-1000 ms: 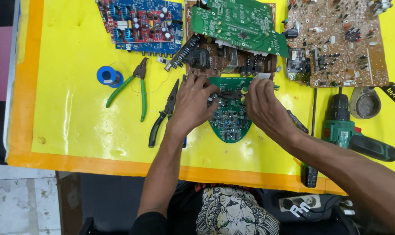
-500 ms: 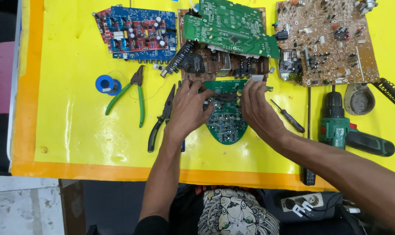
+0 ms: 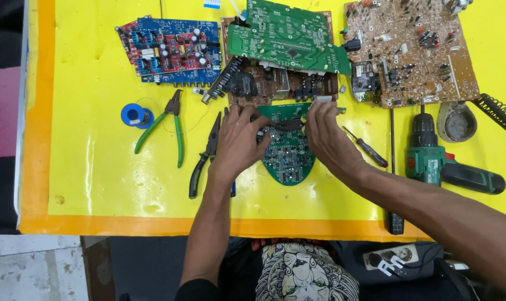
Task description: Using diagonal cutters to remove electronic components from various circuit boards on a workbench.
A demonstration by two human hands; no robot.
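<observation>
Both hands stay on rounded green board [image 3: 286, 159] | left hand [image 3: 239, 139] at 9 o'clock, fingers spread | right hand [image 3: 328, 136] at 3 o'clock, fingertips pinching its top edge

Hands [image 3: 281, 136] shifted slightly, view drifted, boards now lower in frame

A single head-worn camera looks almost straight down from above the bright yellow surface [image 3: 86, 184] with its orange front edge. It sits close enough for the surface to fill most of the picture; the near edge and the wearer's patterned shirt [image 3: 306, 278] lie along the bottom.
</observation>
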